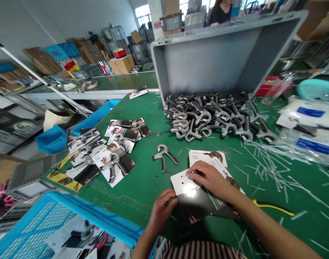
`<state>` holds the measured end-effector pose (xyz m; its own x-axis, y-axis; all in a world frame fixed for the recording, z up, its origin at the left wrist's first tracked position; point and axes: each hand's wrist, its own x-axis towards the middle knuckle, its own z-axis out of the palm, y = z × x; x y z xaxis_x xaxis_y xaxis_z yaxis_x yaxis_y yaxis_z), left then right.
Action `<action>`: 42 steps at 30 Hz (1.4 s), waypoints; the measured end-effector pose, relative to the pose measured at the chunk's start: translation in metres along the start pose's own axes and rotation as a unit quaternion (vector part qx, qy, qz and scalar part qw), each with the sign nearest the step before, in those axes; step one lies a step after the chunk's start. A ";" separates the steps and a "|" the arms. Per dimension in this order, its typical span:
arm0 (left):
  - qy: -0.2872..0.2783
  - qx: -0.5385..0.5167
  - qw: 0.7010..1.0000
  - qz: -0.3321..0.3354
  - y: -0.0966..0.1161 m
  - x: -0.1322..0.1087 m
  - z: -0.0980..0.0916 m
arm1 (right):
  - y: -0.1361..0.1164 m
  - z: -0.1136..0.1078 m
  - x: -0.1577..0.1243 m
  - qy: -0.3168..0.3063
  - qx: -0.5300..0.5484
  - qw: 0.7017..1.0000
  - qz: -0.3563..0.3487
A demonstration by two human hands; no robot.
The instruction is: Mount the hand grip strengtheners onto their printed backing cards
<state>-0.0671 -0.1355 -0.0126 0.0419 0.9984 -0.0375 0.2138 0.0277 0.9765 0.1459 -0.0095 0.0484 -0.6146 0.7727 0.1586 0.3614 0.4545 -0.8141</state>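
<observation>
A printed backing card (191, 194), white at the top and dark below with small punched holes, lies tilted in front of me. My left hand (163, 207) grips its left edge, fingers curled at the card's side. Over the card's upper part is my right hand (207, 176), thumb and fingertips pinched beside the holes; what they hold is too small to make out. More cards (207, 156) lie under and behind that hand. A single grey and black hand gripper exerciser (163, 157) rests on the green table just beyond.
A tipped grey crate (207, 64) spills a pile of hand grippers (199, 115). Cards with grippers (114, 162) lie left. White plastic ties (269, 162) and a yellow-handled tool (275, 207) lie right. A blue basket (99, 216) stands front left. A person (221, 12) is behind the crate.
</observation>
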 end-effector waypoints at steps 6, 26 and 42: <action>0.170 0.022 0.985 0.025 -0.002 0.023 0.029 | -0.004 -0.007 0.000 -0.003 0.023 1.000 0.011; 0.176 -0.263 0.945 -0.079 0.006 0.053 0.034 | -0.009 0.005 0.014 -0.065 -0.105 0.990 -0.061; 0.022 -0.085 0.993 -0.082 0.034 0.069 -0.012 | -0.022 0.003 -0.001 -0.032 0.009 0.999 -0.023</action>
<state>-0.0688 -0.0651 0.0210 -0.0237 0.9807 -0.1941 0.0463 0.1950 0.9797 0.1365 -0.0216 0.0648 -0.6741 0.7208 0.1611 0.3194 0.4812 -0.8164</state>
